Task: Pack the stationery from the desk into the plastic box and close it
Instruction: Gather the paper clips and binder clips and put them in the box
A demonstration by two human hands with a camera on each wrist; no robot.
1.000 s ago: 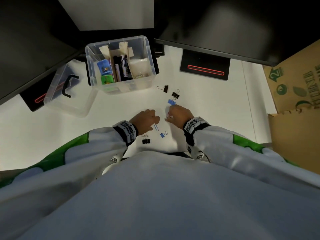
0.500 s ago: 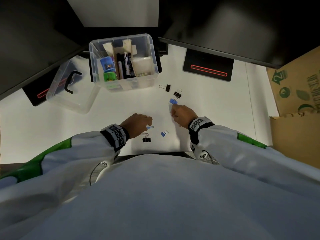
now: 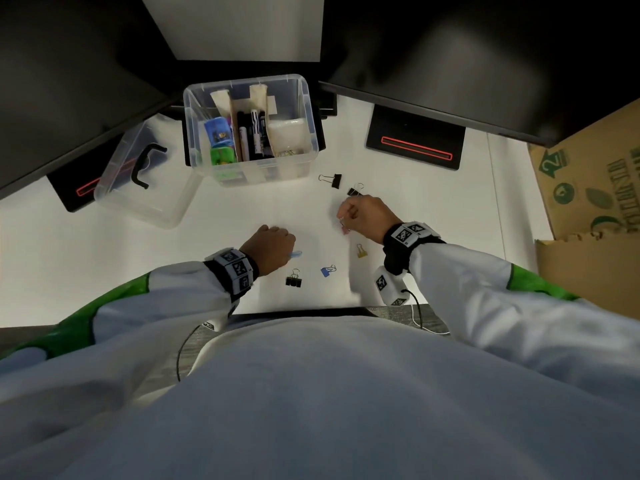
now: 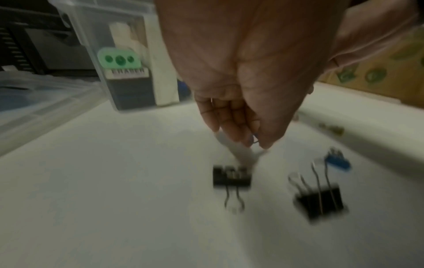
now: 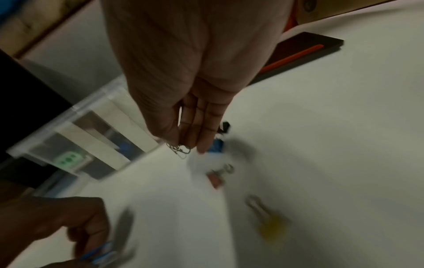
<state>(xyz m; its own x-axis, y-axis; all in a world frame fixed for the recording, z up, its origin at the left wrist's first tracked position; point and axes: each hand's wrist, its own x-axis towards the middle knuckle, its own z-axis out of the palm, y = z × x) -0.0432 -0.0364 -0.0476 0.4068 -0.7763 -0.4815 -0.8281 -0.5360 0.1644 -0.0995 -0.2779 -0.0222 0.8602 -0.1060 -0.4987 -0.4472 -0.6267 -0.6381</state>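
Note:
The clear plastic box [image 3: 311, 109] stands open at the back, holding markers, erasers and clips. My left hand [image 3: 287, 252] [image 4: 254, 143] grips a slim light blue item [image 3: 296, 253] low over the desk. My right hand [image 3: 343, 211] [image 5: 185, 146] pinches a binder clip by its wire handles [image 5: 180, 151]. Loose on the desk lie a pink clip [image 3: 345, 230] [image 5: 215, 179], a yellow clip [image 3: 361, 251] [image 5: 273, 228], a blue clip [image 3: 328, 270] [image 4: 337, 162] and a black clip [image 3: 293, 280] [image 4: 231, 178]. Two more black clips [image 3: 333, 180] [image 3: 355, 190] lie beyond the right hand.
The box's clear lid [image 3: 138, 181] with a black handle lies left of the box. Black monitor bases with red stripes [image 3: 415, 147] stand at the back. A cardboard carton [image 3: 588, 188] bounds the right side. The desk's front edge [image 3: 294, 311] is near my body.
My right hand has moved away from me toward the far clips, uncovering the pink and yellow clips. My left hand has drawn back left with the light blue item.

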